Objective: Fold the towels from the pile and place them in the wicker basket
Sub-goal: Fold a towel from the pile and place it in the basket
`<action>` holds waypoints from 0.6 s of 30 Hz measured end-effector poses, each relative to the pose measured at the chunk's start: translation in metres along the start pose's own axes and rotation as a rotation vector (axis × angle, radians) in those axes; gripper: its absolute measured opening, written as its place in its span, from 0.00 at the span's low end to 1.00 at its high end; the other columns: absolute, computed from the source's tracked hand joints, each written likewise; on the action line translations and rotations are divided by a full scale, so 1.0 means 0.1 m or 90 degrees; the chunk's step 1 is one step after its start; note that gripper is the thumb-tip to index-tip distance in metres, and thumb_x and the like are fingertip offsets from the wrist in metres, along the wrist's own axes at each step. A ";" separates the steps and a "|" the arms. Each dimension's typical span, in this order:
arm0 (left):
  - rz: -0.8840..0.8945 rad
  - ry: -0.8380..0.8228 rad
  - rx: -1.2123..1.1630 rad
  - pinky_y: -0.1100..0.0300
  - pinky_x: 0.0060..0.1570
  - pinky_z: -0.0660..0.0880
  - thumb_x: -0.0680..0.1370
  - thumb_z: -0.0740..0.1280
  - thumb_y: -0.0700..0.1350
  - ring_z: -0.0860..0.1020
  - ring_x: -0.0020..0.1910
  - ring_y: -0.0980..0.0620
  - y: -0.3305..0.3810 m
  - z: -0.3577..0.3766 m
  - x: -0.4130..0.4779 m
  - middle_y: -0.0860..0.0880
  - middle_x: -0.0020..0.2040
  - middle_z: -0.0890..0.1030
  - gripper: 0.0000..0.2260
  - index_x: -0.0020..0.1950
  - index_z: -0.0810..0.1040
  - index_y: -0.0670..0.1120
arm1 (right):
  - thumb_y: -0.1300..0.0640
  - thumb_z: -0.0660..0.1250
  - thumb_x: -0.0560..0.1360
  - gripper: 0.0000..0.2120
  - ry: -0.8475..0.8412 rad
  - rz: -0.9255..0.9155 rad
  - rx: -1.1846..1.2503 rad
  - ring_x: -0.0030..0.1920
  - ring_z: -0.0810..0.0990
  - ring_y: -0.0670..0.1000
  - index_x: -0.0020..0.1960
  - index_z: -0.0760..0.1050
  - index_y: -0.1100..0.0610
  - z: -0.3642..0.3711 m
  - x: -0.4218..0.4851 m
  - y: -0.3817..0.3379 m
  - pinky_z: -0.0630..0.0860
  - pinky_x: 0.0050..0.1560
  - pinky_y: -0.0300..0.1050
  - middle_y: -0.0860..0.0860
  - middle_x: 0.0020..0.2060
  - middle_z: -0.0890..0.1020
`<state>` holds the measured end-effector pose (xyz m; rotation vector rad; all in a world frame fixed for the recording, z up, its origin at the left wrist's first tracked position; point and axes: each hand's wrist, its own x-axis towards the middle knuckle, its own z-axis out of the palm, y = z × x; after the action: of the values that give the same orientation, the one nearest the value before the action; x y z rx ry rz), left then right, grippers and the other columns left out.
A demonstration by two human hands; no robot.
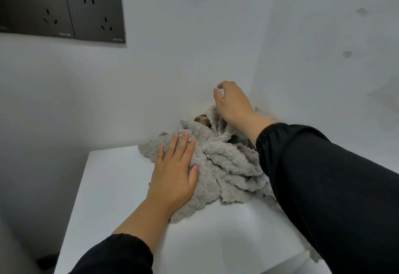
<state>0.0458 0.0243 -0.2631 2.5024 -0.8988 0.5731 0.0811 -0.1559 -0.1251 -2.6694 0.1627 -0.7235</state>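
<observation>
Grey-beige fluffy towel pile (226, 161), crumpled, at white table's (108, 187) far corner against wall (172, 57); left hand (174, 174) flat on it, fingers straight; right hand (232, 101) above, loosely curled, gripping nothing.

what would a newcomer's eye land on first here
The rumpled pile of grey towels is heaped at the far right of the white table, against the wall corner. The left hand lies flat on the pile's near-left side, and the right hand, fingers curled, reaches over its far end. Two dark wall sockets sit at upper left.
</observation>
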 end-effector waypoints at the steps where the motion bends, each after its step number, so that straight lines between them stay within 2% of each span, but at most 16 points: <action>1: -0.005 -0.003 -0.008 0.52 0.72 0.35 0.75 0.38 0.58 0.37 0.76 0.55 0.00 0.01 0.02 0.55 0.77 0.41 0.30 0.77 0.46 0.52 | 0.54 0.51 0.81 0.13 -0.012 0.052 0.034 0.39 0.73 0.52 0.45 0.71 0.58 0.05 0.10 0.03 0.68 0.43 0.45 0.57 0.46 0.72; 2: -0.008 -0.003 -0.011 0.53 0.72 0.35 0.75 0.38 0.59 0.37 0.76 0.55 0.00 0.02 0.03 0.55 0.77 0.41 0.30 0.77 0.45 0.52 | 0.56 0.51 0.81 0.14 -0.015 0.090 0.030 0.33 0.68 0.52 0.38 0.66 0.56 0.09 0.17 0.06 0.65 0.39 0.45 0.56 0.42 0.69; 3: -0.010 -0.006 -0.011 0.53 0.72 0.35 0.75 0.38 0.60 0.36 0.76 0.55 0.00 0.03 0.06 0.55 0.77 0.40 0.31 0.77 0.44 0.52 | 0.59 0.52 0.81 0.15 -0.027 0.120 -0.005 0.34 0.66 0.53 0.35 0.62 0.56 0.13 0.21 0.11 0.64 0.39 0.44 0.55 0.41 0.67; 6: -0.021 -0.019 0.002 0.52 0.73 0.35 0.73 0.35 0.62 0.35 0.75 0.56 -0.01 0.07 0.14 0.55 0.76 0.37 0.32 0.77 0.41 0.53 | 0.58 0.56 0.81 0.15 -0.081 0.196 -0.049 0.43 0.69 0.54 0.35 0.65 0.58 0.28 0.20 0.23 0.66 0.42 0.44 0.55 0.40 0.70; 8: -0.031 -0.029 0.013 0.51 0.73 0.35 0.72 0.33 0.62 0.34 0.75 0.55 -0.02 0.09 0.18 0.55 0.76 0.35 0.34 0.77 0.40 0.53 | 0.53 0.61 0.80 0.14 -0.111 0.227 -0.007 0.42 0.72 0.54 0.43 0.68 0.64 0.39 0.17 0.34 0.68 0.39 0.43 0.55 0.40 0.74; 9: -0.039 -0.032 0.015 0.50 0.73 0.36 0.72 0.32 0.62 0.34 0.75 0.55 -0.01 0.10 0.20 0.55 0.76 0.35 0.34 0.77 0.39 0.53 | 0.51 0.63 0.79 0.16 -0.127 0.236 -0.004 0.42 0.73 0.54 0.51 0.69 0.66 0.43 0.16 0.37 0.68 0.38 0.42 0.55 0.43 0.76; 11: -0.052 -0.033 0.013 0.50 0.74 0.36 0.71 0.31 0.62 0.35 0.76 0.54 -0.01 0.12 0.23 0.53 0.77 0.37 0.35 0.78 0.40 0.52 | 0.51 0.64 0.78 0.24 -0.158 0.250 -0.001 0.45 0.74 0.54 0.65 0.64 0.66 0.48 0.17 0.40 0.70 0.39 0.43 0.57 0.51 0.76; 13: -0.060 -0.031 0.004 0.50 0.74 0.37 0.71 0.31 0.62 0.37 0.76 0.53 -0.02 0.13 0.26 0.52 0.78 0.40 0.35 0.78 0.41 0.52 | 0.54 0.64 0.78 0.22 -0.191 0.241 -0.022 0.50 0.74 0.55 0.67 0.63 0.64 0.51 0.18 0.39 0.71 0.45 0.46 0.57 0.57 0.75; 14: -0.061 -0.032 0.003 0.50 0.74 0.37 0.72 0.31 0.62 0.37 0.76 0.53 -0.03 0.13 0.26 0.52 0.78 0.40 0.35 0.78 0.41 0.51 | 0.57 0.63 0.78 0.17 -0.206 0.228 -0.044 0.51 0.75 0.56 0.64 0.67 0.63 0.52 0.19 0.39 0.72 0.45 0.46 0.57 0.56 0.76; 16: -0.057 -0.035 0.006 0.50 0.74 0.37 0.72 0.31 0.62 0.37 0.76 0.53 -0.04 0.14 0.27 0.52 0.78 0.40 0.35 0.78 0.41 0.51 | 0.61 0.61 0.77 0.04 -0.199 0.224 -0.092 0.46 0.76 0.58 0.47 0.73 0.62 0.55 0.19 0.39 0.72 0.39 0.45 0.56 0.45 0.78; 17: -0.055 -0.034 0.004 0.51 0.74 0.37 0.72 0.32 0.62 0.37 0.76 0.53 -0.05 0.15 0.28 0.52 0.78 0.40 0.35 0.78 0.41 0.51 | 0.62 0.61 0.77 0.07 -0.178 0.232 -0.102 0.42 0.75 0.58 0.40 0.71 0.60 0.56 0.18 0.40 0.70 0.34 0.43 0.55 0.40 0.76; 18: -0.054 -0.031 0.001 0.51 0.74 0.37 0.72 0.32 0.62 0.37 0.76 0.53 -0.05 0.15 0.28 0.52 0.78 0.40 0.35 0.78 0.42 0.51 | 0.62 0.61 0.76 0.08 -0.155 0.234 -0.116 0.41 0.74 0.57 0.38 0.69 0.60 0.56 0.18 0.39 0.67 0.32 0.42 0.53 0.40 0.74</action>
<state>0.0725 0.0061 -0.2628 2.5518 -0.8058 0.4866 0.1241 -0.1778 -0.1761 -2.7535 0.6602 -0.2784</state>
